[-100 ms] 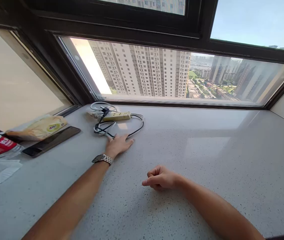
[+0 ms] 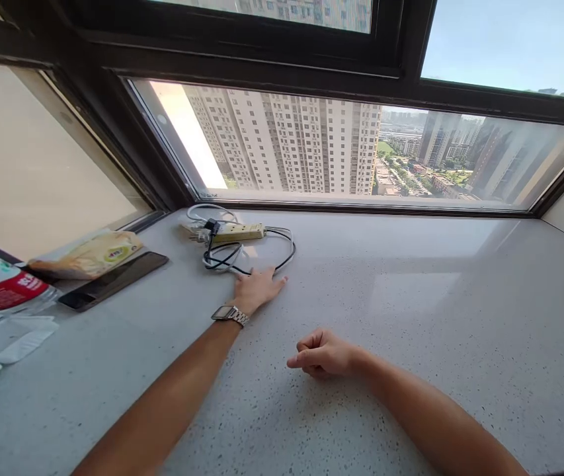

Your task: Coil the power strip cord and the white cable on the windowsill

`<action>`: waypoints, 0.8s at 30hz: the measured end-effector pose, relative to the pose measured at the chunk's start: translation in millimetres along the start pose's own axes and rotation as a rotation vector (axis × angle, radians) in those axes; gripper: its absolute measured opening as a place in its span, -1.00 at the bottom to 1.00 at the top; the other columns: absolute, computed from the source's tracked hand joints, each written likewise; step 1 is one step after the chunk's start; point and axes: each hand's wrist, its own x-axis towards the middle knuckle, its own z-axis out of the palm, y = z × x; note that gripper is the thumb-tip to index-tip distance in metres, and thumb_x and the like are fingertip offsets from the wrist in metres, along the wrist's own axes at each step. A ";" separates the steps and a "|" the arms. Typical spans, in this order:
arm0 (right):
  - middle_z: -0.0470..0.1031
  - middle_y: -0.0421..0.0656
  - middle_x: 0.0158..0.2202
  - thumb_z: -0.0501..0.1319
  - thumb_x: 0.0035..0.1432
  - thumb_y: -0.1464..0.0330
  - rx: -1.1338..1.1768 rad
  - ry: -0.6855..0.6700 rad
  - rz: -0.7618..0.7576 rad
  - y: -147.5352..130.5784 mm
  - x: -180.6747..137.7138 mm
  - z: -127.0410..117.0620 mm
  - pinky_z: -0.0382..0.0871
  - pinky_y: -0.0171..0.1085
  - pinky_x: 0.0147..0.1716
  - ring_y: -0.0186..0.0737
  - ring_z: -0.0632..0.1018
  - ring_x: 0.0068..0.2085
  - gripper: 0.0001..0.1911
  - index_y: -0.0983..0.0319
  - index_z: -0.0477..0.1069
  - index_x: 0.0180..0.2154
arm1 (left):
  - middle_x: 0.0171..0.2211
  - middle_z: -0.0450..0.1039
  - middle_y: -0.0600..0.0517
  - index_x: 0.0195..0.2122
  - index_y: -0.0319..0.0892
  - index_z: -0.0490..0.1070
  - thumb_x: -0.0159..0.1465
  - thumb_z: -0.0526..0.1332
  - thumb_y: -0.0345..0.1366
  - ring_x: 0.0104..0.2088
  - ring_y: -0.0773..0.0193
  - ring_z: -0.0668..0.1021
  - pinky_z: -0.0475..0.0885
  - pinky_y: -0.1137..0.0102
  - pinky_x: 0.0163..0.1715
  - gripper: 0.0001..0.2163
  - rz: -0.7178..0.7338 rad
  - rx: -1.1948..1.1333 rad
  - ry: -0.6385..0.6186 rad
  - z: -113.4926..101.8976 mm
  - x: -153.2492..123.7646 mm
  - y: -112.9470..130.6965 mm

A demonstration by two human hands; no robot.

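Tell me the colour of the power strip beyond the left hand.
Pale yellow-cream; the power strip shows best in the head view, with black and white cables looped beside it.

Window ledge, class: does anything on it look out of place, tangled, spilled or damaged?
The cables by the power strip lie in a loose, overlapping tangle, where the left hand rests flat at their edge. The phone sits askew under a snack packet. Nothing looks spilled or broken. The right hand rests loosely curled.
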 end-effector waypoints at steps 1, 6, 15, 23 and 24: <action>0.04 -0.43 -0.79 0.36 -0.07 0.19 0.010 0.005 0.005 0.2 0.0 0.7 -0.09 -0.42 -0.78 -0.55 0.04 -0.75 -0.47 0.21 0.03 -0.70 | 0.05 0.32 -0.35 0.19 -0.19 0.22 0.23 -0.01 0.07 0.03 -0.31 0.38 0.32 0.00 -0.10 -0.41 0.011 0.037 -0.035 -1.1 -7.7 17.3; 0.02 -0.43 -0.82 0.37 -0.13 0.14 0.040 0.036 0.045 -0.4 -2.7 1.2 -0.08 -0.43 -0.81 -0.55 0.03 -0.77 -0.43 0.20 0.00 -0.72 | -0.01 0.44 -0.16 0.17 -0.13 0.26 0.23 0.08 -0.13 -0.05 -0.03 0.49 0.36 0.15 -0.06 -0.53 0.497 -0.148 0.016 5.3 -46.5 80.7; 0.20 -0.40 -0.73 0.34 -0.13 0.13 -0.058 0.223 -0.030 1.8 -8.2 -0.7 0.24 -0.41 -0.71 -0.50 0.20 -0.72 -0.65 0.24 0.31 -0.52 | 0.13 0.30 -0.16 0.05 -0.18 0.35 0.12 0.15 -0.09 0.15 -0.06 0.31 0.16 0.10 0.15 -0.52 0.194 -0.465 0.530 -6.1 -9.9 -38.6; 0.37 -0.04 -0.01 0.22 -0.01 0.21 -0.482 0.844 -0.081 -26.2 27.9 -23.1 0.30 -0.40 -0.59 -0.40 0.43 -0.46 -0.45 0.19 0.26 0.04 | -0.05 0.43 -0.19 -0.07 -0.27 0.43 -0.11 0.30 -0.04 -0.08 -0.07 0.48 0.37 0.14 -0.04 -0.41 0.471 -0.389 0.059 -27.4 17.2 -83.8; 0.32 0.00 0.04 0.21 0.00 0.18 -0.463 0.905 -0.053 -30.0 34.3 -29.4 0.32 -0.38 -0.59 -0.36 0.46 -0.43 -0.39 0.20 0.19 0.10 | -0.07 0.44 -0.18 -0.08 -0.26 0.43 -0.07 0.28 -0.04 -0.11 -0.03 0.50 0.40 0.17 -0.08 -0.44 0.473 -0.398 0.073 -28.7 12.1 -79.7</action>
